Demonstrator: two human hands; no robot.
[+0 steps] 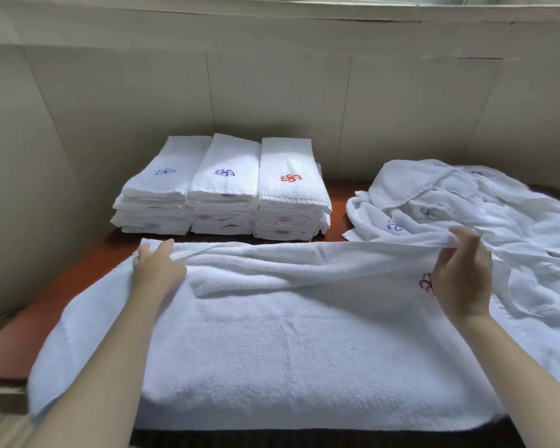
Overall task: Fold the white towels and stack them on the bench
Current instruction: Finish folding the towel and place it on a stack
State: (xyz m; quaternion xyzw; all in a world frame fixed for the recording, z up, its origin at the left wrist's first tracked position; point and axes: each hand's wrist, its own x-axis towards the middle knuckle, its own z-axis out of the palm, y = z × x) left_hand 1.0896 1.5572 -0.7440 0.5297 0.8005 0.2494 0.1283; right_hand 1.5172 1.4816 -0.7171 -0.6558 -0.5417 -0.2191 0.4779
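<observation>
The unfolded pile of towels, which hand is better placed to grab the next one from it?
Probably the right hand: it sits beside the unfolded pile, while the left hand grips the spread towel's far corner.

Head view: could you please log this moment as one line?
left hand grip: towel edge | right hand grip: same edge | three stacks behind

The spread towel (272, 334) is seen as thick, fluffy white terry cloth, matt; the bench (29, 331) is covered in smooth reddish-brown material with slight sheen
</observation>
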